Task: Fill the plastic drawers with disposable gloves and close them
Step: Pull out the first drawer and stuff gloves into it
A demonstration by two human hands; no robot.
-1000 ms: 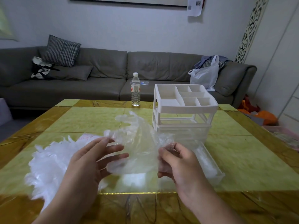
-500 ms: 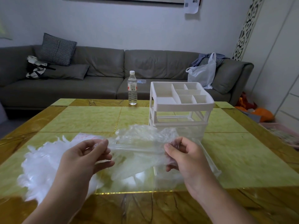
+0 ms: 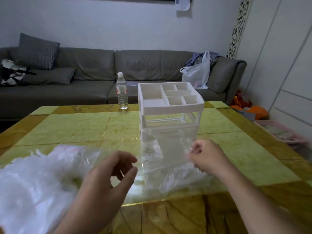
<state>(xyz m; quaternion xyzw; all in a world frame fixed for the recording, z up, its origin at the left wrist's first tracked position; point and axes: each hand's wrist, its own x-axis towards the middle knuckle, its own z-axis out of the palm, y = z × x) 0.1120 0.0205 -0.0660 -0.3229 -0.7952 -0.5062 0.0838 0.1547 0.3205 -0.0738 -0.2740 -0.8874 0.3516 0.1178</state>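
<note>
On glossy table (image 3: pixel 67 125), crinkly clear gloves (image 3: pixel 33 179), boxy white drawers (image 3: pixel 170 108)

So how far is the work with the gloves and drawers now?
Early stage. The pulled-out drawer holds some gloves and stands open before the organizer. The right hand pinches the plastic there; the left hand holds nothing. A big glove pile remains; nothing is closed.

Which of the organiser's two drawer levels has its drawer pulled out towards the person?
The lower one: the clear drawer sticks out from the white organiser onto the table, gloves in it, between both hands. The upper level shows only an open frame.
</note>
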